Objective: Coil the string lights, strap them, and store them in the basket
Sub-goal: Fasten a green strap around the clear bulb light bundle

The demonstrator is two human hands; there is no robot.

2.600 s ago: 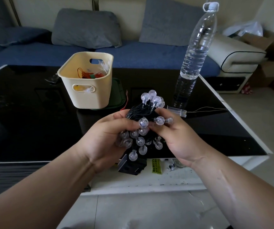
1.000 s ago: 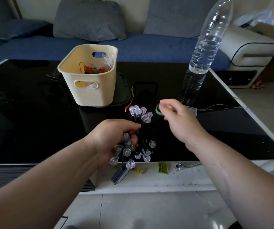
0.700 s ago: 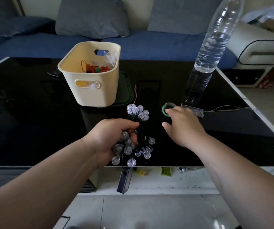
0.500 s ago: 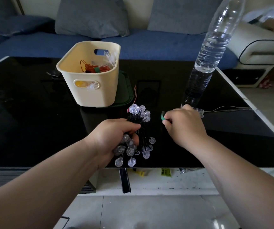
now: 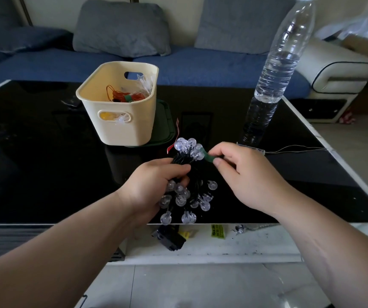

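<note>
Two hands meet in the middle of the frame. The left hand (image 5: 154,183) has its fingers curled tight round the string lights (image 5: 187,192), a bunch of dark wire and little clear round bulbs. It holds them just above the near edge of the black table (image 5: 45,174). The right hand (image 5: 245,176) pinches a green strap (image 5: 207,155) between thumb and finger, right beside the top bulbs. I cannot tell if the strap touches them.

The coiling looks done, so I think the strapping step is on now. Next, the strap needs to go round the middle of the bunch, where the wires are thick, and not over the bulbs. The left hand has to grip hard so the loops do not fall open, and leave a gap for the strap to pass.

A black box (image 5: 170,240) on the wire hangs below the bunch, down past the table edge. It could swing and bump that edge.

The cream basket (image 5: 120,127) stands up and to the left of the hands, well apart from them. Its top is open and some orange wire lies inside. The way to it over the table looks free. A tall water bottle (image 5: 274,74) stands in the upper right, near the right hand, and could tip if bumped. A thin wire (image 5: 294,148) lies on the table by the bottle's foot.
</note>
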